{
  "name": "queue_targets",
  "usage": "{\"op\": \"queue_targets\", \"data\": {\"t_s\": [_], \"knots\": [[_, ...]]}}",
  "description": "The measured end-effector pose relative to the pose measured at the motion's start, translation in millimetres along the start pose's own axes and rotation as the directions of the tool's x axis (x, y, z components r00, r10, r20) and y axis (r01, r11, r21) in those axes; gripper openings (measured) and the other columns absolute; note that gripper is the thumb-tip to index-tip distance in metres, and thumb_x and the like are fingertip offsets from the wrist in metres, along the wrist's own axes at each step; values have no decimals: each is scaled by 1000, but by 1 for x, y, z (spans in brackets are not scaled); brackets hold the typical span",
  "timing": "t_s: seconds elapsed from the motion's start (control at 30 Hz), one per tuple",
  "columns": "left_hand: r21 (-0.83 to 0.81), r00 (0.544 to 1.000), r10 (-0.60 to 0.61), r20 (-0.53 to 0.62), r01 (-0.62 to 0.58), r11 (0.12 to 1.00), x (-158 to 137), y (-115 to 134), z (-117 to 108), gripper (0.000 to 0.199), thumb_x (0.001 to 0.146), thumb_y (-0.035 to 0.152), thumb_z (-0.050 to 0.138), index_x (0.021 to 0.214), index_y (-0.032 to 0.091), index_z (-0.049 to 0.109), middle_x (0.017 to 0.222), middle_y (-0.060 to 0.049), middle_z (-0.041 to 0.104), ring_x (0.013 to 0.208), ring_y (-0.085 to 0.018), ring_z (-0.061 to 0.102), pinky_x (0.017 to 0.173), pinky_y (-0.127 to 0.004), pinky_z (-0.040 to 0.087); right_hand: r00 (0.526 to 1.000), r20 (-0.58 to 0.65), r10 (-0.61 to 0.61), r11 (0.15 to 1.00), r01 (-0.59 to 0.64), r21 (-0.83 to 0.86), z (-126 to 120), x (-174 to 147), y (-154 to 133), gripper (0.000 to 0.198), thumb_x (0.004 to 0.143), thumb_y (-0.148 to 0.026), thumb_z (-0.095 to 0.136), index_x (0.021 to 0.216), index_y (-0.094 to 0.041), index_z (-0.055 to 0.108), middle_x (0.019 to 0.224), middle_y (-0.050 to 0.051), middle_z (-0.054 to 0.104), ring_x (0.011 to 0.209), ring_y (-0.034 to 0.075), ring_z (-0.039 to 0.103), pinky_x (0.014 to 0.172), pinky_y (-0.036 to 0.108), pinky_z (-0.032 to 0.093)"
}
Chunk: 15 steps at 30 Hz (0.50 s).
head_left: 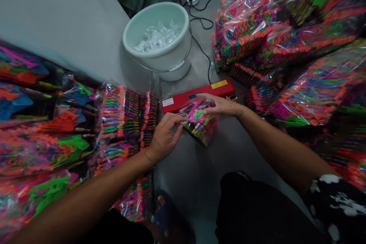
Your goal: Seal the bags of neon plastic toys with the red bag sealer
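- Clear bag (pixel 200 124) of pink, green and orange plastic shapes — between the 2 hands, just on the near side of a red machine (pixel 185 99).
- Left hand (pixel 166 136): thumb and fingertips pinched on bag's left edge.
- Right hand (pixel 219 105): curved over bag's upper right, thumb touching; fingertips blurred — cannot tell whether they grip.
- Pale bucket (pixel 156 58) beyond machine, clear plastic (pixel 160 38) inside.
- Packed bundles (pixel 118 110) at left; bagged heap (pixel 248 34) at right.

Sleeve (pixel 337 202): black with white flower-like patches, at four o'clock
Legwear (pixel 254 209): black, at five and seven o'clock
Footwear (pixel 173 211): dark navy, open-toed, at six o'clock
Left hand (pixel 166 135), right hand (pixel 219 105): both bare
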State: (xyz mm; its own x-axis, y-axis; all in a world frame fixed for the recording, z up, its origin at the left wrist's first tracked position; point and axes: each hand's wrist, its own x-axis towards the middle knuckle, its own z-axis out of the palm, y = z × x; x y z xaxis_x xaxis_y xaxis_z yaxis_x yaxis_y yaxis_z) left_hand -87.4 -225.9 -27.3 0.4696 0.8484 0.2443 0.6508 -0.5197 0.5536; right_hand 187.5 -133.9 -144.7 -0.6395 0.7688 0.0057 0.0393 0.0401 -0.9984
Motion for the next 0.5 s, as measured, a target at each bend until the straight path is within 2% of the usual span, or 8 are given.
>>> {"op": "queue_targets", "data": {"t_s": [0.17, 0.33, 0.4, 0.5], "knots": [[-68, 997, -19, 70, 24, 997, -2, 2, -3, 24, 100, 14, 57, 120, 23, 67, 106, -7, 66, 100, -18, 64, 90, -34, 56, 994, 108, -25, 999, 28, -25, -5, 14, -10, 85, 81, -46, 87, 156, -23, 53, 137, 9, 69, 125, 30, 64, 114, 50, 49], [-59, 992, -87, 90, 93, 994, -3, -8, -4, 37, 94, 10, 58, 127, 24, 66, 103, -5, 62, 94, -16, 62, 85, -30, 55, 984, 179, 26, 996, -41, 80, -1, 4, -13, 62, 85, -50, 81, 140, -25, 68, 127, 5, 74, 114, 25, 68, 103, 44, 54], [-31, 985, -163, 58, 165, 986, -3, -18, -3, 48, 89, 9, 59, 134, 24, 63, 101, -3, 60, 92, -15, 62, 85, -29, 55, 985, 159, 68, 991, -85, 100, 2, -3, -12, 49, 88, -54, 76, 126, -22, 76, 117, 4, 76, 103, 23, 69, 95, 40, 56], [27, 960, -276, 38, 275, 961, -1, -36, -2, 65, 82, 9, 61, 145, 22, 57, 101, -2, 60, 84, -13, 63, 80, -26, 55, 992, 24, 126, 988, -127, 87, 7, -18, -14, 42, 90, -57, 71, 109, -20, 79, 95, 3, 76, 80, 18, 66, 75, 33, 56]]}}
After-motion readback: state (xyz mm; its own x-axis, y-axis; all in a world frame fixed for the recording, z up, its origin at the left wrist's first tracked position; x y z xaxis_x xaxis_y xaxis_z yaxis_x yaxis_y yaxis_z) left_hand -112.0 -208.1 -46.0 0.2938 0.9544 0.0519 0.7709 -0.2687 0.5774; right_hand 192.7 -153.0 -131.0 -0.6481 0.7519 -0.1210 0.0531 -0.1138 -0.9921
